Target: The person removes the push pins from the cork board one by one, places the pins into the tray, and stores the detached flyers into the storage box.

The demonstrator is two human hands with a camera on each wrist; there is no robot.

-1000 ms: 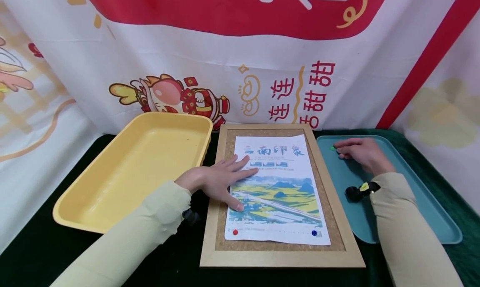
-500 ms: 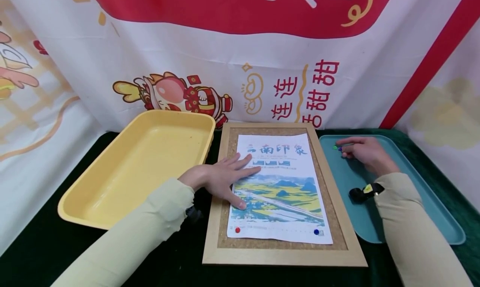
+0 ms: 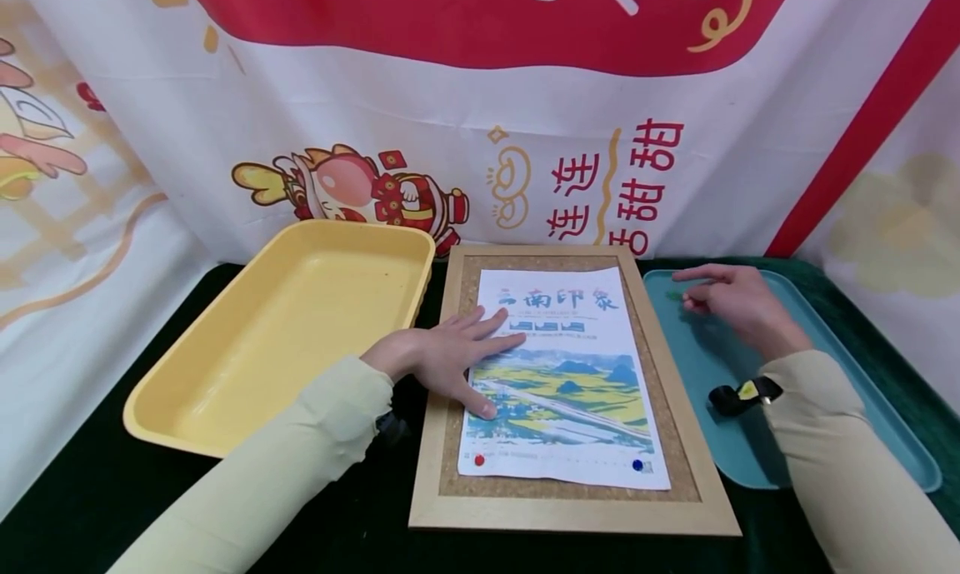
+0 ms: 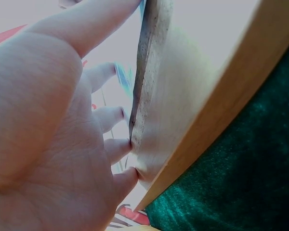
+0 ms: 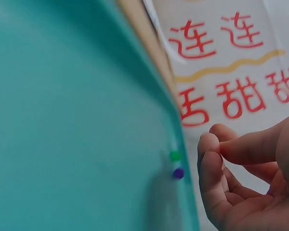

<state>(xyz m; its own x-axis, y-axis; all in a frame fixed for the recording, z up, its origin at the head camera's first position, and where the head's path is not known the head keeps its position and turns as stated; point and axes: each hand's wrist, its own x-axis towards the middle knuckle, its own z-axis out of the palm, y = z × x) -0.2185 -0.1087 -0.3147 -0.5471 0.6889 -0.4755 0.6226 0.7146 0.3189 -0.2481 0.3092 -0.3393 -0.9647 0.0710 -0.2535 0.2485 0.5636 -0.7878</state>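
My left hand (image 3: 450, 359) lies spread on the left side of a printed landscape poster (image 3: 562, 399), which rests on a wood-framed cork board (image 3: 682, 449). A red push pin (image 3: 479, 460) sits at the poster's lower left corner and a blue push pin (image 3: 637, 466) at its lower right. Over the far end of a teal tray (image 3: 738, 441) is my right hand (image 3: 750, 307), its thumb meeting the fingertips. A green push pin (image 5: 176, 156) and a purple push pin (image 5: 178, 173) lie in the tray near those fingers. Whether anything is pinched is hidden.
To the left of the board stands a yellow tray (image 3: 262, 357) with raised walls. Dark green cloth (image 3: 352, 507) covers the table. Behind everything hangs a white and red printed backdrop (image 3: 420, 99). A black wrist camera (image 3: 738, 396) sits at the right cuff.
My right hand has lifted a little from the pins, its index finger now held higher. The left hand stays on the poster. The whole head view has shifted slightly.
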